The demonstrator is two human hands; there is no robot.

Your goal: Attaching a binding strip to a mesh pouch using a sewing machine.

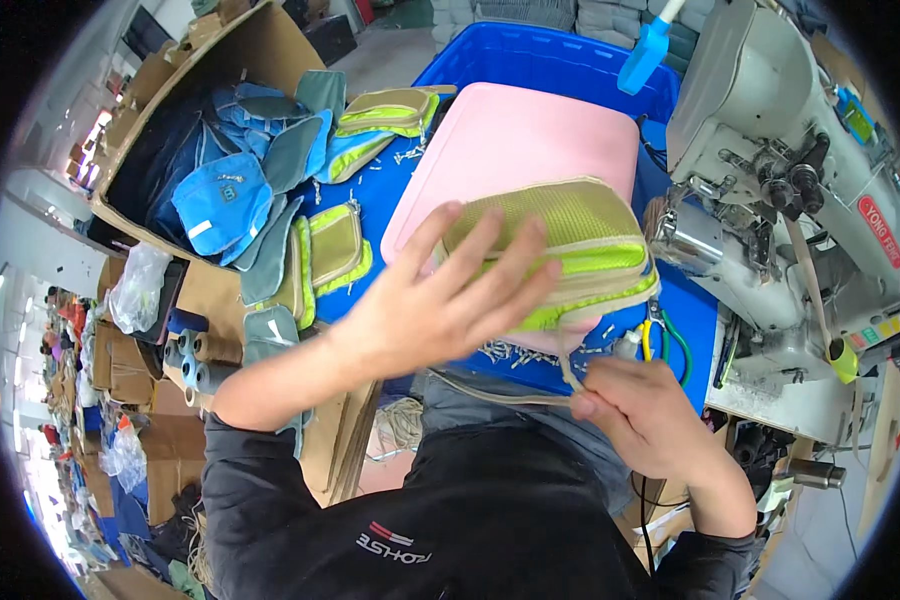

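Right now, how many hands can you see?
2: the left hand is spread over the yellow-green pouch, and the right hand is closed on the beige strip near it. Others far away may be hidden.

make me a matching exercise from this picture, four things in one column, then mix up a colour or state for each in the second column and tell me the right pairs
1. Left hand
2. Right hand
3. Flat slab
4. Cardboard box

A. Pink
B. Closed on a beige strip
C. Holding blue cloth pieces
D. Fingers spread over a green pouch

Pairs: 1-D, 2-B, 3-A, 4-C
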